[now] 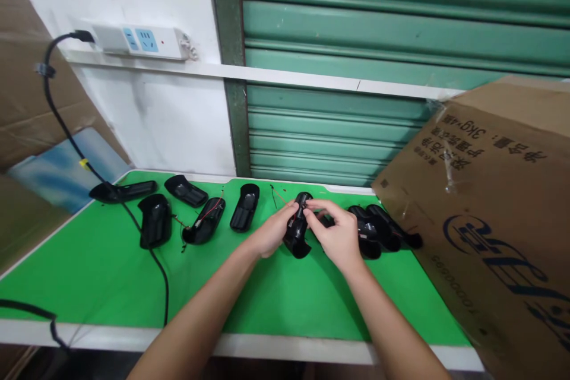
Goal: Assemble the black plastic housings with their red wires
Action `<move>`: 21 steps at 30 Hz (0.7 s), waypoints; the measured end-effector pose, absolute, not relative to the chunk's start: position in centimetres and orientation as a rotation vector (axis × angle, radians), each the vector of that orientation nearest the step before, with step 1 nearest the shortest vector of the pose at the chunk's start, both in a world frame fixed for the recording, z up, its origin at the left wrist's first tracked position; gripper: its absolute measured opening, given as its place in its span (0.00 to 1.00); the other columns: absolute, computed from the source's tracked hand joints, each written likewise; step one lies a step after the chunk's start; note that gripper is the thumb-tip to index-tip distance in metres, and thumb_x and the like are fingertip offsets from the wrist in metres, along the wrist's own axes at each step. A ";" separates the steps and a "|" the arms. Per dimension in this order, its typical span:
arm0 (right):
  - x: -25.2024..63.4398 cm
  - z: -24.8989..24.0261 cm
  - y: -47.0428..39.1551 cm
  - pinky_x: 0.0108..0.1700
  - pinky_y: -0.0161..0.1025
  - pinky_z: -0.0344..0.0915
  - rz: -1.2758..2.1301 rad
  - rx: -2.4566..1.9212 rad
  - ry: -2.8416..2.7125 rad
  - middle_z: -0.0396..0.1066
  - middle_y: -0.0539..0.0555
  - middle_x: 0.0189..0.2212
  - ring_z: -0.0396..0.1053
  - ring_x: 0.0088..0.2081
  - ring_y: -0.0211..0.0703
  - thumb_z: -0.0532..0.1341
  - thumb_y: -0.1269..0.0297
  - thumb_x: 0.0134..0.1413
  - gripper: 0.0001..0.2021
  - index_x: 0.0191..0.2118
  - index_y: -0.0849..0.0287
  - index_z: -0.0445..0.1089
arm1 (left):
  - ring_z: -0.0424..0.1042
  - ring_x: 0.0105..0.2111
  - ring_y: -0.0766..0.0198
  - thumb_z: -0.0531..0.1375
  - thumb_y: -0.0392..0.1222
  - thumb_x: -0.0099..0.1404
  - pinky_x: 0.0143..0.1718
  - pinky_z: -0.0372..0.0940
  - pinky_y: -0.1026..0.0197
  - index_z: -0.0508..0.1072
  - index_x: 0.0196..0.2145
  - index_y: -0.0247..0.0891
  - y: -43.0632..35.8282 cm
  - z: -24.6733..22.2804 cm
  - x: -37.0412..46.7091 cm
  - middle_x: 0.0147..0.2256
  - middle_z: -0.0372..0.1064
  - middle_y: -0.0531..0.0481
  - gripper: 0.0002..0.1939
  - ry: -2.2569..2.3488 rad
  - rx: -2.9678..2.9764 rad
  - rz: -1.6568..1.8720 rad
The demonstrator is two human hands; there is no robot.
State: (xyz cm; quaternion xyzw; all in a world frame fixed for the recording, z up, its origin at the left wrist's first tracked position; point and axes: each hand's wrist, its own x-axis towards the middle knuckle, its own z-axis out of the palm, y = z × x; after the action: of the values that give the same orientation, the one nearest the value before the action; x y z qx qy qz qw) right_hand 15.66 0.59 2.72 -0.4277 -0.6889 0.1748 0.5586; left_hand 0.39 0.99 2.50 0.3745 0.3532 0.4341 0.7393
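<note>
Both my hands are on one black plastic housing (297, 238) above the green table top (262, 297). My left hand (274, 230) grips its left side, with the thumb near the upper end. From the right, my right hand (336, 231) reaches over, its thumb and index finger at the upper part of the housing. A thin red wire runs out at the upper left of the housing. Whether my right fingers pinch a small part or wire is too small to tell. The lower end of the housing is curved and hollow.
More black housings (244, 208) lie left of my hands, some with red wires, and several (371, 230) cluster at the right. A black cable (154, 252) crosses the table's left. A large cardboard box (481, 219) stands right; a power strip (142, 41) hangs on the wall.
</note>
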 end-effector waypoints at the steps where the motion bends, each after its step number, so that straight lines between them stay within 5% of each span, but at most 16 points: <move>1: 15.5 2.7 0.6 0.36 0.38 0.73 0.441 -1.001 -1.608 0.81 0.52 0.34 0.77 0.32 0.43 0.66 0.65 0.57 0.05 0.39 0.55 0.77 | 0.73 0.53 0.52 0.64 0.53 0.67 0.55 0.64 0.56 0.75 0.54 0.40 0.9 2.6 0.4 0.52 0.77 0.45 0.22 0.771 0.821 0.951; 7: 15.3 2.6 0.4 0.33 0.37 0.70 0.581 -0.948 -1.582 0.77 0.51 0.30 0.73 0.30 0.40 0.65 0.65 0.59 0.04 0.39 0.57 0.75 | 0.72 0.54 0.52 0.63 0.55 0.66 0.53 0.64 0.57 0.75 0.53 0.39 0.8 2.8 0.4 0.52 0.77 0.46 0.23 0.790 0.791 0.924; 15: 16.1 2.6 0.6 0.45 0.44 0.70 0.308 -0.868 -1.999 0.76 0.55 0.37 0.73 0.40 0.46 0.58 0.71 0.65 0.10 0.40 0.54 0.77 | 0.69 0.57 0.54 0.63 0.52 0.66 0.53 0.62 0.60 0.70 0.58 0.37 1.5 2.3 -0.2 0.54 0.74 0.45 0.26 0.876 0.742 0.994; 21: 16.1 1.8 0.8 0.48 0.45 0.71 0.330 -0.927 -2.025 0.76 0.52 0.37 0.73 0.40 0.46 0.59 0.71 0.64 0.24 0.64 0.54 0.61 | 0.70 0.56 0.54 0.56 0.47 0.70 0.59 0.58 0.56 0.72 0.57 0.38 1.4 2.6 -0.1 0.53 0.75 0.46 0.21 0.849 0.877 0.961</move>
State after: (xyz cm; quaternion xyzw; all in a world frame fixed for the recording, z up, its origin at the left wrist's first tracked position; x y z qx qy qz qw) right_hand 16.14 0.81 1.76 -0.3715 -0.8119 0.1324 0.4305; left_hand -0.07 1.40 2.59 0.3956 0.3829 0.4338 0.7132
